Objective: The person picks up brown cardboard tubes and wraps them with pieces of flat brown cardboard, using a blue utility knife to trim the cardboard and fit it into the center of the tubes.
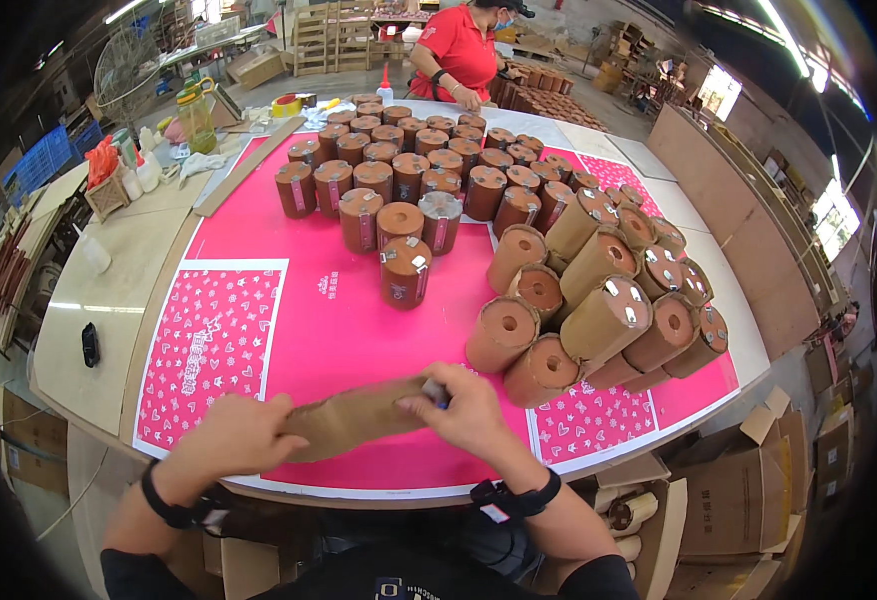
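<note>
pink-covered tbl (349, 335) below, l hand (241, 434) & r hand (467, 408) clamped on brown strip (354, 420).

Workshop: massed brown cylinders (374, 182), cartons (729, 495)

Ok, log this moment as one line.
left hand: holds brown strip, left end | right hand: holds strip, right end | strip: spans hands over pink sheet | brown cylinders: on sheet, beyond

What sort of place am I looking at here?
Probably a workshop or small factory: many similar brown cylinders stand grouped on a pink sheet, open cardboard boxes sit at the right, and another person in red is at the far side.
</note>
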`<move>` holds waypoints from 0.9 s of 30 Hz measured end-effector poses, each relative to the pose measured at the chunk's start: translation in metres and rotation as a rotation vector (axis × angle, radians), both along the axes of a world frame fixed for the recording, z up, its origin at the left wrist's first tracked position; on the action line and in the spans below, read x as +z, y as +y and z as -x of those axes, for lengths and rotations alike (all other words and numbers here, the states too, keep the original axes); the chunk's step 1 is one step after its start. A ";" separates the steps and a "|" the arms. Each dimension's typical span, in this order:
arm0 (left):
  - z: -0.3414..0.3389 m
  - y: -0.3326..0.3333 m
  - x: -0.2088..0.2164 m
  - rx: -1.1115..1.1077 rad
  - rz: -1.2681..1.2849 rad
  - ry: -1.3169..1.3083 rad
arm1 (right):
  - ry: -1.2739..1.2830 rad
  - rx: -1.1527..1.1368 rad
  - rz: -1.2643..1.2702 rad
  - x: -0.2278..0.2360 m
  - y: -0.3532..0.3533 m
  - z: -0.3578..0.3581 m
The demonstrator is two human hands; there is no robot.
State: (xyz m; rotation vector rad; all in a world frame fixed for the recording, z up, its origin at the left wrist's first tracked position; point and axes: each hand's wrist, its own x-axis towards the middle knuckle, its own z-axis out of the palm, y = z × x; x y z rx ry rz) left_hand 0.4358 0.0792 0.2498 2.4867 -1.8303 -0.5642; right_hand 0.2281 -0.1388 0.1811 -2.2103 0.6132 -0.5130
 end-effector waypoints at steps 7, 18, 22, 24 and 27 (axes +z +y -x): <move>-0.034 0.014 -0.034 0.378 0.105 -0.056 | -0.084 -0.091 -0.006 0.023 0.011 -0.039; -0.104 0.039 -0.128 0.937 0.216 -0.010 | -0.062 -0.239 0.411 0.024 0.015 0.029; -0.098 0.051 -0.123 0.815 0.290 -0.259 | -0.043 -0.596 0.558 0.031 -0.014 0.082; -0.098 0.045 -0.114 0.831 0.306 -0.316 | 0.103 -0.645 0.584 0.022 -0.025 0.101; -0.088 0.034 -0.094 0.712 0.488 -0.449 | 0.068 -0.635 0.494 0.010 -0.030 0.102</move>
